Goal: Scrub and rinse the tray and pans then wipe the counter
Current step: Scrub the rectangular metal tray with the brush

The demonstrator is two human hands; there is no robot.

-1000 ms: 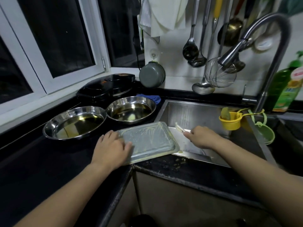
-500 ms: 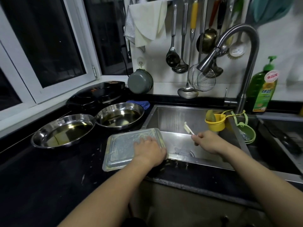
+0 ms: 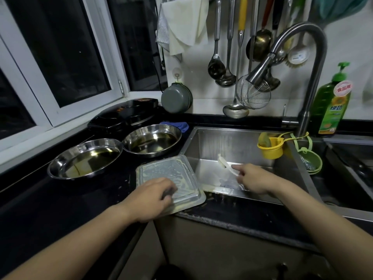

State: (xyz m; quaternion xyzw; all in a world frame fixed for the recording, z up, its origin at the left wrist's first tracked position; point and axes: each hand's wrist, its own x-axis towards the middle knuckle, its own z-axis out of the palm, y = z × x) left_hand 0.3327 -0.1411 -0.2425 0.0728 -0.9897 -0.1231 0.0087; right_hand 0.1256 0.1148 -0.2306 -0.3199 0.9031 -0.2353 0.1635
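A rectangular steel tray [image 3: 171, 174], smeared with yellowish residue, lies on the black counter [image 3: 66, 201] with its right corner over the sink [image 3: 238, 146]. My left hand [image 3: 153, 199] grips the tray's near edge, fingers curled onto its surface. My right hand [image 3: 254, 179] holds a white plastic scraper [image 3: 226, 163] over the sink basin, its blade pointing back left. Two round steel pans, one at the left [image 3: 84, 157] and one behind the tray [image 3: 152, 140], sit on the counter with oily liquid in them.
A curved tap [image 3: 298, 63] arches over the sink. A green soap bottle [image 3: 331, 106] stands at the back right. A yellow strainer cup [image 3: 271, 148] and a green holder [image 3: 309, 161] hang on the sink's right rim. Ladles hang on the wall; a black cooker [image 3: 125, 114] sits by the window.
My left hand slid from the tray's left edge across to its near right edge. My right hand with the scraper drew away from the tray, out over the sink.
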